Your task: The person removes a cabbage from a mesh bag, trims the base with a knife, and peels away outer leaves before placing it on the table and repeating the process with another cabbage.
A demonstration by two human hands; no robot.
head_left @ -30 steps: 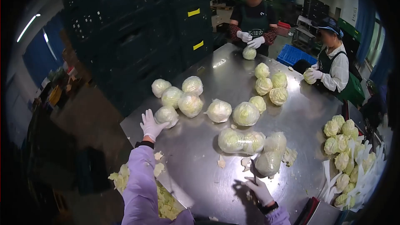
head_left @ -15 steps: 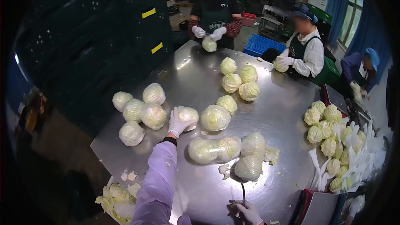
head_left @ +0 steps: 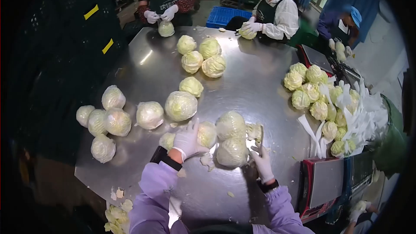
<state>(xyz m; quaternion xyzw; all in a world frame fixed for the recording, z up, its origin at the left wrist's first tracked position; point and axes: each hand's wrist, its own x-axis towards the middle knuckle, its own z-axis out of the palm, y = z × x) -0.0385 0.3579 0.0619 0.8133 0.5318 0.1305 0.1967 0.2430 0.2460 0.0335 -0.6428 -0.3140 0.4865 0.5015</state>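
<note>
My left hand [head_left: 189, 141], in a white glove, is closed over the middle of a bagged pair of cabbages [head_left: 206, 134], covering part of it. My right hand [head_left: 262, 164], also gloved, is beside another bagged pair of cabbages [head_left: 232, 151] standing one behind the other. Its fingers are curled round a thin dark tool [head_left: 261, 133], whose kind I cannot make out. Beyond that pair is a piece of trimmed cabbage [head_left: 254, 132]. A single wrapped cabbage [head_left: 150, 115] sits left of my left hand, and a larger wrapped one [head_left: 181, 106] lies behind it.
Several wrapped cabbages [head_left: 118, 122] cluster at the table's left, and unwrapped ones [head_left: 192, 62] farther back. At right, more cabbages [head_left: 319, 110] lie beside white foam netting [head_left: 362, 110] and a red-edged scale [head_left: 326, 182]. Co-workers [head_left: 277, 15] handle cabbages across the metal table [head_left: 251, 91].
My left hand has let go of the single wrapped cabbage and come back to the bagged pair. My right hand has moved forward beside the other pair. The view has turned right and down.
</note>
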